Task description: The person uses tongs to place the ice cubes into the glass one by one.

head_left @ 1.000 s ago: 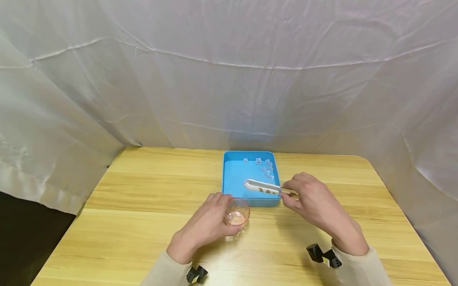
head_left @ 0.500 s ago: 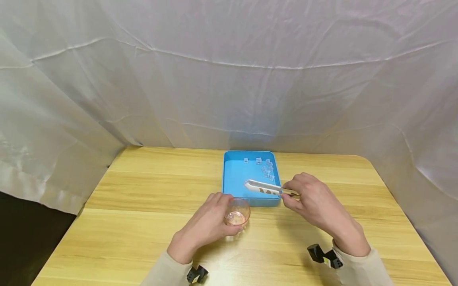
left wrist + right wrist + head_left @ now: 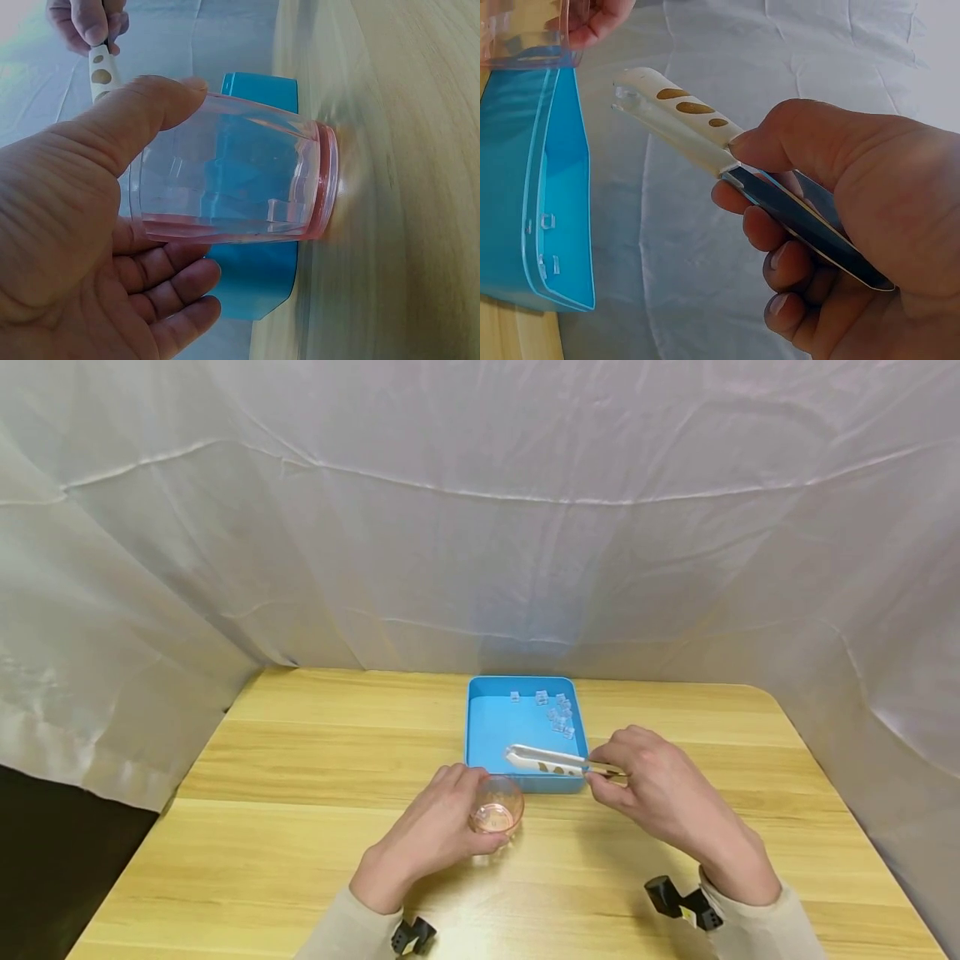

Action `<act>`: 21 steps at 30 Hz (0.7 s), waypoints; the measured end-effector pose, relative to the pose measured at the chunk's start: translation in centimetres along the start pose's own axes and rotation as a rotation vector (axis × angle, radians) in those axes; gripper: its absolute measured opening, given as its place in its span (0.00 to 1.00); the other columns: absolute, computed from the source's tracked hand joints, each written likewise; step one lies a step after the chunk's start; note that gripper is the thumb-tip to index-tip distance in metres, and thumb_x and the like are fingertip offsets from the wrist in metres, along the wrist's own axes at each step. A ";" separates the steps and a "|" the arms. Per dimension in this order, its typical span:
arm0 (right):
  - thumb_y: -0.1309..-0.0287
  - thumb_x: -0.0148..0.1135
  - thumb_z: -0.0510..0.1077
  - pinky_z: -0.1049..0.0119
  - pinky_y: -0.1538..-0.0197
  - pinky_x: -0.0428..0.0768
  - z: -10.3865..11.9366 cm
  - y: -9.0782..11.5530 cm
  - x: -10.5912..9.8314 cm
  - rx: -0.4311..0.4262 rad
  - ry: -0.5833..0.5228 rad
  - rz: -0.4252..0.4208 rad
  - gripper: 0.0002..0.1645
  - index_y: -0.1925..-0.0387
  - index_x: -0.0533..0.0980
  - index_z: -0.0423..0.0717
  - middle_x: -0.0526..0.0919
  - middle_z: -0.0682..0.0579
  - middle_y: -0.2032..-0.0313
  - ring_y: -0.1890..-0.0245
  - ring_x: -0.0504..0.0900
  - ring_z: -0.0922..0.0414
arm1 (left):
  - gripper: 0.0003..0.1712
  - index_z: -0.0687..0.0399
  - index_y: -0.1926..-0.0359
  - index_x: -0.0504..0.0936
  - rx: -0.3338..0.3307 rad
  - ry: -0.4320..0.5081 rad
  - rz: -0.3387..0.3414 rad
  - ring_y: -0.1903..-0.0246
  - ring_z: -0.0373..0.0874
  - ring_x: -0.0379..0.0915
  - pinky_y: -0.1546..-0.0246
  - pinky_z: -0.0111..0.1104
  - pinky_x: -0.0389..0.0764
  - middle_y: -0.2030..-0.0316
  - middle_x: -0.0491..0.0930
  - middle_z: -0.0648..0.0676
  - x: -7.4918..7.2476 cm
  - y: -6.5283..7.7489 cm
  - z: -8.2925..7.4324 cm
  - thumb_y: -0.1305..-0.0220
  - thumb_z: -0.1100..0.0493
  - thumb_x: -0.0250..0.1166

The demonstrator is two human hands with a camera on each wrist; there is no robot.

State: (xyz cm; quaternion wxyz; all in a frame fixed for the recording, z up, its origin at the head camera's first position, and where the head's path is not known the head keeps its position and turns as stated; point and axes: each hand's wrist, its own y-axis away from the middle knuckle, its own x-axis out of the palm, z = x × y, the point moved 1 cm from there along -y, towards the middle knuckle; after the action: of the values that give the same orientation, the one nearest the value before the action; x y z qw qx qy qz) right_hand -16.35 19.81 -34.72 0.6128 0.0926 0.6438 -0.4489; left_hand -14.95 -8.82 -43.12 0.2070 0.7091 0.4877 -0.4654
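My left hand (image 3: 427, 831) grips a clear pinkish plastic cup (image 3: 504, 808) standing upright on the table, thumb on one side and fingers on the other. In the left wrist view, what looks like a clear cube (image 3: 285, 213) lies near the bottom inside the cup (image 3: 251, 169). My right hand (image 3: 667, 789) holds small white tongs with brown spots (image 3: 551, 762) above the near edge of the blue tray (image 3: 491, 727). The right wrist view shows a small clear cube (image 3: 625, 96) between the tongs' tips. Several clear cubes (image 3: 560, 724) lie at the tray's right side.
The tray stands just beyond the cup on the wooden table (image 3: 315, 760). Pale cloth (image 3: 480, 568) hangs behind the table and at both sides. A small black camera is worn on each wrist.
The tongs have moved slightly left and nearer to me, towards the cup, with the right hand shifting a little. My left hand and the cup have stayed still.
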 end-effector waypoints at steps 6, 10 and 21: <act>0.44 0.74 0.41 0.65 0.65 0.80 0.4 0.0 0.1 -0.016 -0.016 0.019 0.06 0.64 0.87 0.47 0.86 0.57 0.66 0.65 0.77 0.63 | 0.42 0.60 0.36 0.77 0.000 0.004 0.002 0.45 0.49 0.73 0.42 0.42 0.80 0.48 0.80 0.54 0.0 0.0 0.0 0.45 0.41 0.80; 0.44 0.74 0.40 0.66 0.65 0.79 0.6 0.0 0.1 -0.026 -0.020 0.024 0.05 0.64 0.87 0.47 0.85 0.57 0.67 0.65 0.76 0.64 | 0.42 0.60 0.36 0.77 0.004 0.008 0.003 0.45 0.49 0.73 0.41 0.42 0.80 0.47 0.80 0.55 -0.1 0.0 0.0 0.44 0.41 0.79; 0.45 0.74 0.39 0.70 0.66 0.76 1.3 -0.2 0.1 -0.052 -0.048 0.033 0.04 0.66 0.87 0.50 0.79 0.64 0.70 0.67 0.72 0.67 | 0.44 0.61 0.35 0.76 0.000 -0.001 -0.001 0.44 0.50 0.74 0.40 0.43 0.80 0.45 0.81 0.56 0.0 0.0 0.1 0.45 0.41 0.79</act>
State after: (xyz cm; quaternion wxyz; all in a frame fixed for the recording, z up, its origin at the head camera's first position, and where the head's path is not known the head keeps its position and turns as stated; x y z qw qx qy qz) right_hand -15.55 18.74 -34.52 0.6377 0.0762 0.6387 -0.4238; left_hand -15.01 -8.90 -43.17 0.2070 0.7086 0.4880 -0.4657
